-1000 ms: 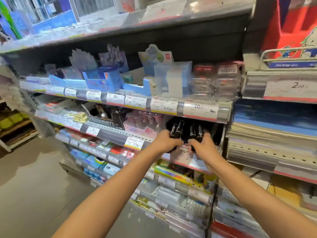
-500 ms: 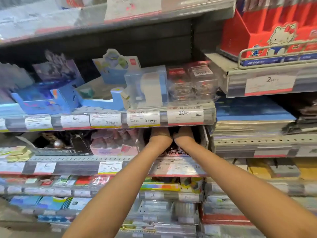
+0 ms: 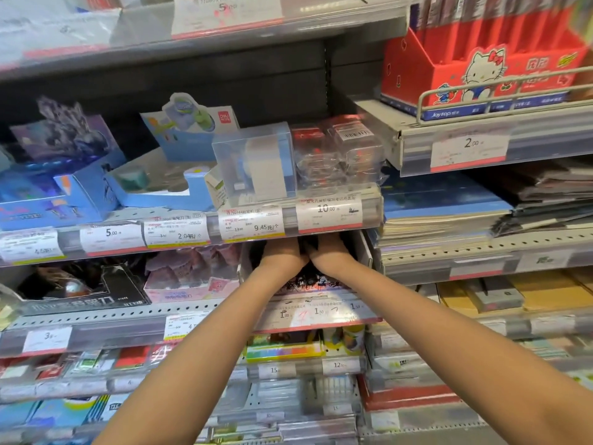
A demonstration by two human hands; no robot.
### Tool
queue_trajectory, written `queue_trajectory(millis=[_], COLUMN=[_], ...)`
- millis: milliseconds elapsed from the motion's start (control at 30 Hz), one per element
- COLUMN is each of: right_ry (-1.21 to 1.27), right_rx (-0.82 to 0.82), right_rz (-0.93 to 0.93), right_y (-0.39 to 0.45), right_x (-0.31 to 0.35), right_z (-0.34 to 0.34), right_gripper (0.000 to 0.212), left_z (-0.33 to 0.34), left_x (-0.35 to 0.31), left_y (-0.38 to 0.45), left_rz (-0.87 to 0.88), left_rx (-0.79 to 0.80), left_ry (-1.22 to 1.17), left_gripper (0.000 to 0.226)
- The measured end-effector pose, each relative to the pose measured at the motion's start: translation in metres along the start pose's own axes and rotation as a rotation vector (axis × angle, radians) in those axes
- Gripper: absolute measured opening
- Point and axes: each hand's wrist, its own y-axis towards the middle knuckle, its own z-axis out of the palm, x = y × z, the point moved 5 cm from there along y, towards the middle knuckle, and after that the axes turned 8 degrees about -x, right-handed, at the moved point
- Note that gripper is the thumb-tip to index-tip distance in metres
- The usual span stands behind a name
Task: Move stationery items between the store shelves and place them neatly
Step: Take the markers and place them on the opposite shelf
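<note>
Both of my arms reach into the second shelf, under the price rail (image 3: 256, 226) of the shelf above. My left hand (image 3: 282, 255) and my right hand (image 3: 331, 253) lie side by side, touching, inside a white-walled display box (image 3: 365, 252) with a dark interior. A black-printed front panel (image 3: 316, 282) of that box shows just below my wrists. The rail hides the fingers of both hands, so no pens show in them, and whether they hold anything cannot be seen.
Left of the box stand a pink display carton (image 3: 192, 284) and a black one (image 3: 86, 297). Above are a clear plastic case (image 3: 256, 165) and blue cartons (image 3: 57, 194). Notebook stacks (image 3: 442, 220) and a red cartoon-cat box (image 3: 481, 69) fill the right bay.
A second ago both hands held black pens in front of the shelf. They have since pushed deep into the box under the rail, and the view has moved closer and rightward.
</note>
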Motion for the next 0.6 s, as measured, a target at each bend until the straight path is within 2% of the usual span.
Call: queue_trajectory(millis=[33, 167, 333, 500, 600], right_ry=[-0.030, -0.072, -0.151, -0.155, -0.049], right_rx=[0.040, 0.102, 0.072, 0.060, -0.045], right_rz=[-0.007, -0.012, -0.021, -0.040, -0.101], right_y=[-0.001, -0.003, -0.005, -0.010, -0.021], right_x=[0.000, -0.005, -0.014, -0.017, -0.012], right_z=[0.002, 0.004, 0.005, 0.006, -0.006], right_gripper=[0.034, 0.035, 0.049, 0.052, 0.050], left_z=[-0.003, 0.000, 0.002, 0.004, -0.001], left_x=[-0.001, 0.009, 0.021, 0.021, 0.023], left_y=[-0.001, -0.012, -0.015, -0.019, -0.025], left_rz=[0.052, 0.148, 0.185, 0.207, 0.215], left_rx=[-0.011, 0.152, 0.053, 0.014, -0.031], left_ry=[-0.046, -0.091, -0.108, -0.085, -0.107], left_gripper=[0.028, 0.025, 0.046, 0.048, 0.049])
